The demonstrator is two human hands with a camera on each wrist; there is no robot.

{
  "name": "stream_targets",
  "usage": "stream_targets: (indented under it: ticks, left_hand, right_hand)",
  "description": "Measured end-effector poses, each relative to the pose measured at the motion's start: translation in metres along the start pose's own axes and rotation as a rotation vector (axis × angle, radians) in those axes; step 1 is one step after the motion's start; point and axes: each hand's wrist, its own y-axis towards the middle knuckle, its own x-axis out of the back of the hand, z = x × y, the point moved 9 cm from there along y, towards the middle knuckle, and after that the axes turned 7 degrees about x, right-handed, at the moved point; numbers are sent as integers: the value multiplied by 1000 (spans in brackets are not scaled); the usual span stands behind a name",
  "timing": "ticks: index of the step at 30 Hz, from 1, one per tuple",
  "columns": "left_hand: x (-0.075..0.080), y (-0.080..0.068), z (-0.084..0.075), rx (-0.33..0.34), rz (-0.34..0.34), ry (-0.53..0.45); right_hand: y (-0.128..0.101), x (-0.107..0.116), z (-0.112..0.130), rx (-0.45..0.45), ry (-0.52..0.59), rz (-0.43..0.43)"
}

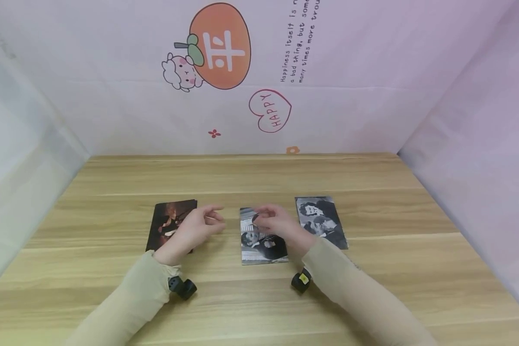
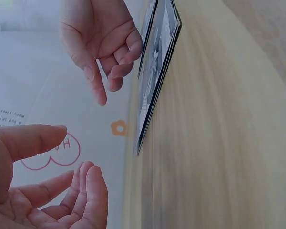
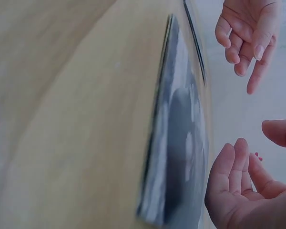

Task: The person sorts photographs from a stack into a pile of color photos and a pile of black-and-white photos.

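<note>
1. Table (image 1: 242,312), light brown and stripy
2. Left hand (image 1: 198,227), loose, holding nothing, partly over the dark picture (image 1: 166,216)
3. Right hand (image 1: 281,225), loose too, holding nothing, just above the middle picture (image 1: 259,251)
4. Dark picture, nearer the table's left edge
5. Middle picture, about halfway between both side edges
6. Grey picture (image 1: 322,217), nearer the right edge

Head view looks down; low, close wrist views share its tabletop (image 1: 242,302).
</note>
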Motion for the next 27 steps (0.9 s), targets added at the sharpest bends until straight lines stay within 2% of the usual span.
stream_targets:
  ticks: [8, 14, 20, 27]
  left_hand:
    - [-20, 12, 0, -1, 37, -43]
    - [-31, 18, 1, 22, 59, -71]
    - [-38, 18, -1, 47, 74, -99]
    - [-40, 15, -2, 44, 110, -151]
  right_hand:
    - [-7, 14, -10, -18, 45, -7]
    - [-9, 25, -14, -25, -24, -20]
    - [-12, 37, -13, -72, -117, -58]
    - [-18, 43, -10, -94, -127, -32]
